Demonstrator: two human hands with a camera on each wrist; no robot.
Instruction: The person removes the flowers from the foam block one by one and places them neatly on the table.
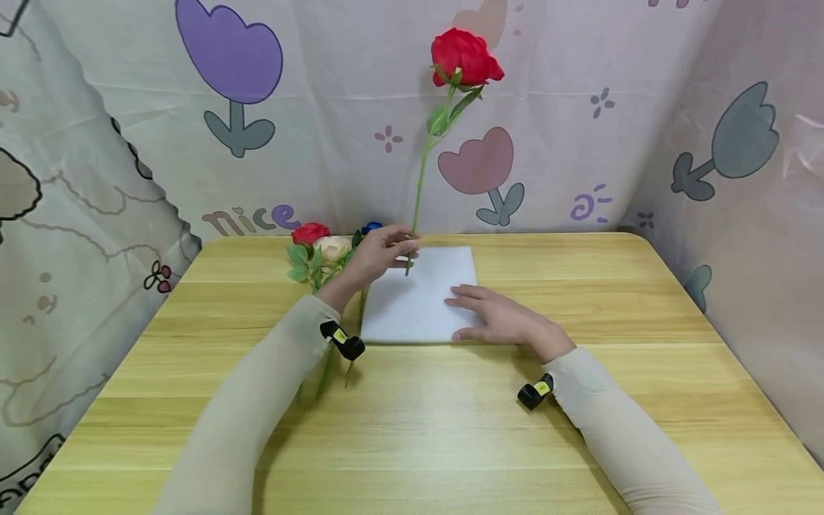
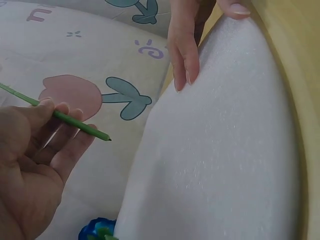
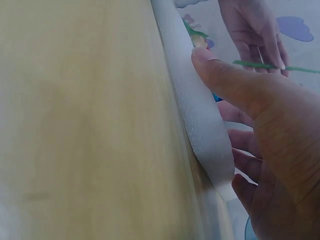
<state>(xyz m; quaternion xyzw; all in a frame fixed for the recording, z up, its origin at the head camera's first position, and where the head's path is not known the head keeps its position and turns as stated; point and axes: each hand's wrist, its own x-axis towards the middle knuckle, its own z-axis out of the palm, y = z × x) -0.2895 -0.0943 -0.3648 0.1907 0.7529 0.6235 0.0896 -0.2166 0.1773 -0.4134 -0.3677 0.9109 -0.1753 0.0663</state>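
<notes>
A red artificial rose (image 1: 465, 59) stands nearly upright in the air, its long green stem (image 2: 75, 121) pinched near the lower end by my left hand (image 1: 381, 252). The stem's cut tip hangs over a white foam sheet (image 1: 412, 304) that lies flat on the table. On the right edge of this sheet rests my right hand (image 1: 498, 316), its fingers spread over the top. In the right wrist view, the thumb and fingers of the right hand (image 3: 280, 125) lie against the foam's side and face.
Left of the foam lie more artificial flowers: a red rose (image 1: 310, 233), a cream one (image 1: 333, 248) and a blue one (image 1: 371, 227), stems toward the front. The wooden table (image 1: 425, 429) meets a patterned cloth (image 1: 335, 143) behind it.
</notes>
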